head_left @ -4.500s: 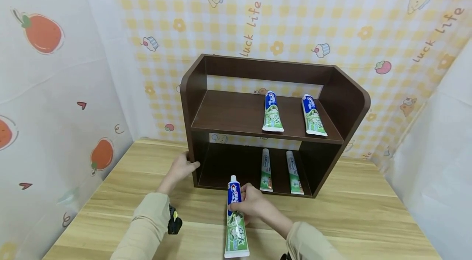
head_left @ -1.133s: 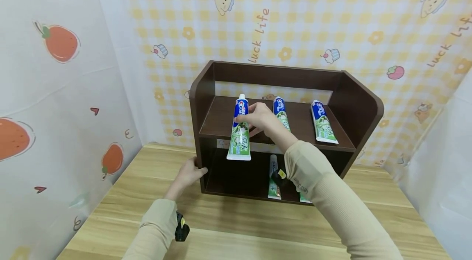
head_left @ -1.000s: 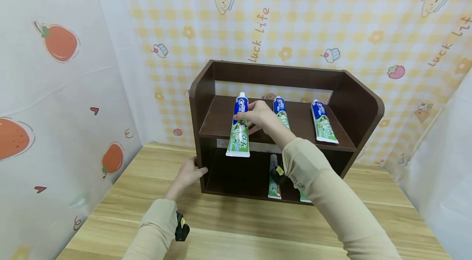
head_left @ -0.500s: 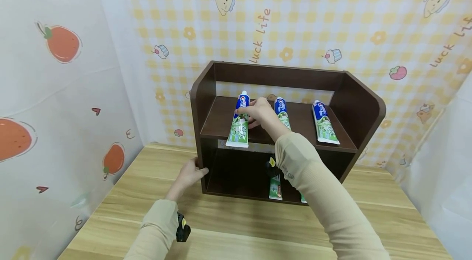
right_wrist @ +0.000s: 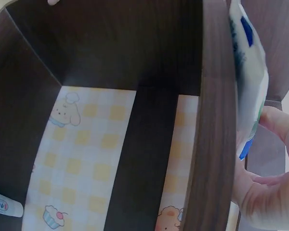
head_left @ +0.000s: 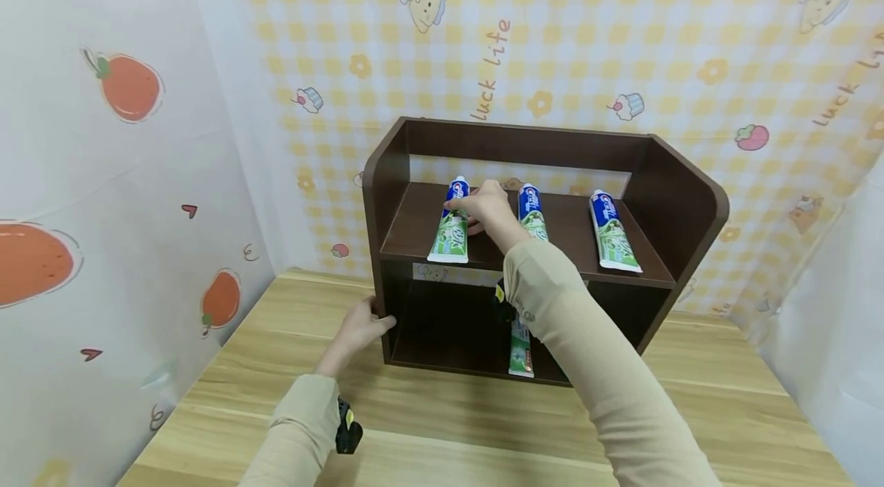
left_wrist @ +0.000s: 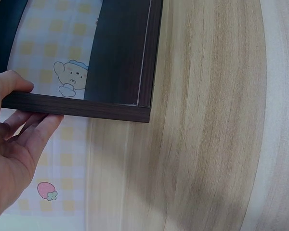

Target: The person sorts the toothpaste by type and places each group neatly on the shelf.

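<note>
My right hand (head_left: 486,209) pinches a blue, white and green toothpaste tube (head_left: 452,235) by its upper part, at the left end of the upper shelf. The tube's cap points to the back and its flat end lies at the shelf's front edge. In the right wrist view the tube (right_wrist: 253,77) shows edge-on against the shelf board (right_wrist: 216,110), with thumb and fingers on it. My left hand (head_left: 359,330) grips the left side panel of the dark brown shelf unit (head_left: 525,140). In the left wrist view, thumb and fingers straddle that panel's edge (left_wrist: 91,109).
Two matching tubes lie on the upper shelf, one in the middle (head_left: 532,217) and one at the right (head_left: 614,234). A green and silver tube (head_left: 521,353) on the lower shelf is partly behind my right forearm. The unit stands on a wooden table (head_left: 428,433) before patterned cloth.
My right hand has lifted the toothpaste tube from above the table to the upper shelf, then moved it back and down at the left end. My left hand keeps its grip on the panel.
</note>
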A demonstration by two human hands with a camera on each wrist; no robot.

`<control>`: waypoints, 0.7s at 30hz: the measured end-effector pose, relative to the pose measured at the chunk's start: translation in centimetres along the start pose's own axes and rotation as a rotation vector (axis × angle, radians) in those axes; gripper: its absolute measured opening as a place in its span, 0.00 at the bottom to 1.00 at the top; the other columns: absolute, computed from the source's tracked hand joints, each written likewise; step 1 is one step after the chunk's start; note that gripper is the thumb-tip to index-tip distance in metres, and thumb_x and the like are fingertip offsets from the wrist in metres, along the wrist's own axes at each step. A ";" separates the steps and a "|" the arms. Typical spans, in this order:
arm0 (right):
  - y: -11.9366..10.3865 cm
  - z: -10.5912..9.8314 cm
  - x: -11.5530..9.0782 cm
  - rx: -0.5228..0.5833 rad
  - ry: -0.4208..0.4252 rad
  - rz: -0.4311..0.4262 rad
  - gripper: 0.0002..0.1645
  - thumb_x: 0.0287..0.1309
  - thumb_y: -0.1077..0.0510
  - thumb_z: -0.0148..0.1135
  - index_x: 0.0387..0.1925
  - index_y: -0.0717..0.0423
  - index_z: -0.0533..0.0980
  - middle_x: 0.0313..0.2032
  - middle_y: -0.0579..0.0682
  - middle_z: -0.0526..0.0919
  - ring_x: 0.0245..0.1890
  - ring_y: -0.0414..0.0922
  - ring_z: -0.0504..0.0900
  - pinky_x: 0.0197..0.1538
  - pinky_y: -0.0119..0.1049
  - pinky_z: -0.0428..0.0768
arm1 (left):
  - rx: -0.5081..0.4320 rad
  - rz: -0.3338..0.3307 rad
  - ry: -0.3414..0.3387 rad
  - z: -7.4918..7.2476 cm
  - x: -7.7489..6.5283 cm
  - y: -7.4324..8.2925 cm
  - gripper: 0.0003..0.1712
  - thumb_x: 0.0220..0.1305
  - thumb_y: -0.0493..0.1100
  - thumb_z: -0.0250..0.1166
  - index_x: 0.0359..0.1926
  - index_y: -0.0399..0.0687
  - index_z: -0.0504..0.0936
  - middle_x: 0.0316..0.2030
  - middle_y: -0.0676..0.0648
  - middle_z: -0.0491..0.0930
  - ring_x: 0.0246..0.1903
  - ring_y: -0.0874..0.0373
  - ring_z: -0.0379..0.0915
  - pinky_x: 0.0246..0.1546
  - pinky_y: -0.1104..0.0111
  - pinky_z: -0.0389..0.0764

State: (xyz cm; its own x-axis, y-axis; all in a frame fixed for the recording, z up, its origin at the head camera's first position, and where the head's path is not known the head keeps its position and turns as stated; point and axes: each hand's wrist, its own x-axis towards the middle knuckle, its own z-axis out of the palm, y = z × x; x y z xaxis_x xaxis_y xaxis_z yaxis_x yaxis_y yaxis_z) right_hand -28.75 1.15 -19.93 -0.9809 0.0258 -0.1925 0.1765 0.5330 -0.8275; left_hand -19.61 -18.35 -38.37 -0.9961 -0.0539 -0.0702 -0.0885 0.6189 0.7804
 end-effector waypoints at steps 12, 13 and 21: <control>-0.1 0.4 0.0 -0.114 0.026 -0.061 0.28 0.52 0.52 0.64 0.50 0.65 0.69 0.46 0.59 0.76 0.38 0.49 0.80 0.36 0.35 0.81 | -0.007 -0.024 -0.018 0.5 0.5 -0.3 0.37 0.58 0.41 0.57 0.63 0.25 0.56 0.24 0.45 0.73 0.23 0.58 0.66 0.28 0.68 0.71; -0.1 0.4 -0.2 -0.138 0.017 -0.065 0.29 0.53 0.51 0.63 0.51 0.65 0.68 0.46 0.59 0.75 0.40 0.49 0.80 0.39 0.35 0.81 | -0.011 -0.026 -0.021 0.5 0.5 -0.3 0.36 0.58 0.41 0.57 0.63 0.25 0.57 0.23 0.46 0.71 0.22 0.59 0.65 0.27 0.68 0.71; 0.3 -0.6 -2.2 -0.296 -0.049 -0.156 0.35 0.55 0.44 0.59 0.57 0.62 0.67 0.52 0.57 0.75 0.47 0.49 0.78 0.53 0.41 0.74 | 0.015 -0.020 -0.007 -0.6 1.4 -0.1 0.35 0.59 0.42 0.56 0.63 0.27 0.57 0.28 0.41 0.74 0.24 0.54 0.68 0.27 0.65 0.72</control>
